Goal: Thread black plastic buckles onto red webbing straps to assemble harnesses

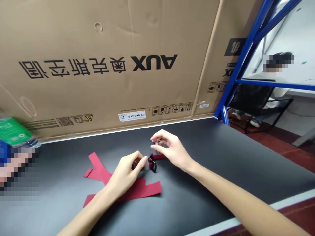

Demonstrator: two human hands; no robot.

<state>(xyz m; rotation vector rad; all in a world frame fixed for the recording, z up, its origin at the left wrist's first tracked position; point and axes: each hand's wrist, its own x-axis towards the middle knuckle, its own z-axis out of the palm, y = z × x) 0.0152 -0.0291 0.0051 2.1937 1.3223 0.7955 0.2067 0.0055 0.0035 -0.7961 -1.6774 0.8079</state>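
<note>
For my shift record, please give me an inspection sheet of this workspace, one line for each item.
Surface: black table top, matte, with a pale front edge.
Job's things: red strap with a black buckle, held up between both hands; flat red fabric pieces lie on the table under the left wrist.
Clutter: green-labelled plastic packet at the far left edge.
Grips: left hand pinches the strap's end by the buckle; right hand pinches the other end, fingers curled.
Cables: nothing seen.
Surroundings: large cardboard boxes stand behind the table; blue metal rack to the right; a seated person beyond it.
</note>
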